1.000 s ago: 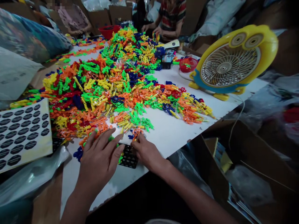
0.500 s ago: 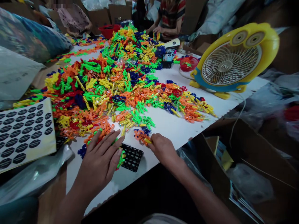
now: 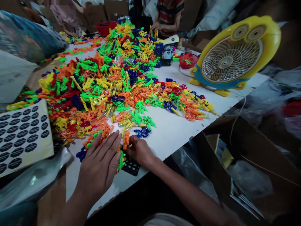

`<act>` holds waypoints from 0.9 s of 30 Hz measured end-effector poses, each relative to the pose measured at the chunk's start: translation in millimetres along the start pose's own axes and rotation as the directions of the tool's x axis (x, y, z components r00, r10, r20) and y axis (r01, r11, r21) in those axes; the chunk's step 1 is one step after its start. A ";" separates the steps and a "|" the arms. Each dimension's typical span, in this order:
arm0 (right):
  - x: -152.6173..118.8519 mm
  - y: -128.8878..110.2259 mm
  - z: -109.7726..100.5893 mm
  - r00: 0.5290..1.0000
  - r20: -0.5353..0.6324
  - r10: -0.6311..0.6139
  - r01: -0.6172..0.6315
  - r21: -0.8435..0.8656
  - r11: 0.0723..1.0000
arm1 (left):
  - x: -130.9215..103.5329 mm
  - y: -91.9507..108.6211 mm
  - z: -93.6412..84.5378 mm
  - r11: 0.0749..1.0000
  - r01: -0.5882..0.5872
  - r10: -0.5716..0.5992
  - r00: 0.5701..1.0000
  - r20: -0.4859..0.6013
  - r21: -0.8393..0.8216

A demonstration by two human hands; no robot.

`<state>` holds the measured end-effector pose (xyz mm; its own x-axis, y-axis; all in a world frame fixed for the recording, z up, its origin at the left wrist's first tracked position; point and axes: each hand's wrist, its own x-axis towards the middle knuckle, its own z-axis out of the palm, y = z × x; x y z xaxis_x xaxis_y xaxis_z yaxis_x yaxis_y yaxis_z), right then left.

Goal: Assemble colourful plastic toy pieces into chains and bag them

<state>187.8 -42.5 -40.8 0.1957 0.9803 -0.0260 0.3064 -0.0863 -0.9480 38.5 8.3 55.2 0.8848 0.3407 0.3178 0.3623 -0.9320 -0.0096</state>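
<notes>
My left hand (image 3: 100, 163) lies flat with fingers stretched over a row of small plastic toys, some green (image 3: 121, 162), in a black grid tray (image 3: 132, 168). The hand covers much of the tray. Between the fingertips of my right hand (image 3: 142, 153) is an orange plastic toy (image 3: 126, 140), held upright at the tray's far edge. A dark blue toy (image 3: 142, 132) rests on the white table just beyond that hand. Past both hands spreads a big heap of orange, green, yellow, red and blue toys (image 3: 98, 91).
A yellow fan (image 3: 225, 61) stands at the right. Sheets of black stickers (image 3: 24, 135) lie at the left beside a clear plastic bag (image 3: 47, 172). Red baskets (image 3: 188, 61) sit farther back. Open cardboard boxes (image 3: 263, 150) are below the table's right edge. Two people are at the far side.
My right hand has moved left to the tray, bringing the orange toy off the table and upright. The dark blue toy stays behind. My left hand keeps its place on the row.
</notes>
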 end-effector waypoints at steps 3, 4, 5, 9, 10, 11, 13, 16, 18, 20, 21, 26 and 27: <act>-3.0 -9.4 7.9 0.998 -0.052 -0.039 0.020 -0.322 0.946 | 0.3 0.9 1.2 1.000 0.021 -0.021 1.000 -0.018 0.016; -3.5 -12.3 10.3 0.998 -0.062 -0.027 0.001 -0.386 0.922 | 1.0 1.3 1.4 0.999 0.027 -0.027 0.999 -0.020 0.023; -3.5 -14.5 11.8 0.998 -0.066 -0.011 -0.018 -0.421 0.907 | 1.8 1.7 1.3 0.999 0.030 -0.030 0.999 -0.022 0.031; 0.6 -12.4 -7.3 0.994 0.023 -0.103 0.105 -0.351 0.930 | 4.5 2.2 0.8 0.999 0.025 -0.025 1.000 -0.018 0.032; 3.1 -9.5 -21.1 0.992 0.000 -0.123 0.116 -0.342 0.933 | 4.5 2.0 1.2 0.999 0.025 -0.024 0.999 -0.025 0.027; 6.3 -5.9 -38.4 0.990 -0.071 -0.123 0.090 -0.363 0.928 | 4.1 1.7 1.9 0.999 0.028 -0.027 0.999 -0.036 0.022; 14.1 2.1 -80.5 0.939 -0.339 -0.060 -0.112 -0.465 0.878 | 3.2 1.1 4.0 0.999 0.039 -0.038 0.997 -0.066 0.012; 26.6 14.3 -143.4 0.749 -0.662 0.026 -0.507 -0.549 0.665 | 3.1 1.3 6.3 0.998 0.069 -0.069 0.993 -0.097 0.000; 31.2 21.0 -169.8 0.728 -0.676 0.112 -0.608 -0.562 0.561 | 5.0 2.6 6.2 0.995 0.103 -0.103 0.990 -0.098 -0.009; 29.8 23.9 -176.7 0.768 -0.621 0.158 -0.593 -0.595 0.542 | 8.1 4.7 5.5 0.990 0.143 -0.143 0.986 -0.083 -0.018; 26.5 23.2 -172.6 0.792 -0.588 0.165 -0.558 -0.587 0.587 | 9.8 5.8 5.2 0.986 0.165 -0.166 0.983 -0.077 -0.020; -10.0 -0.7 -96.9 0.936 -0.205 0.287 -0.266 0.125 0.956 | 17.8 10.6 7.5 0.963 0.271 -0.270 0.958 -0.091 -0.003; -18.5 -6.5 -76.4 0.959 -0.087 0.269 -0.232 0.302 0.924 | 18.8 11.3 8.3 0.959 0.285 -0.284 0.954 -0.097 0.001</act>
<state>253.4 -73.6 -9.9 0.3508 0.9017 -0.2526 -0.0438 -0.2537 -0.9663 61.7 5.2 53.2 0.7128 0.5773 0.3982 0.5998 -0.7961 0.0805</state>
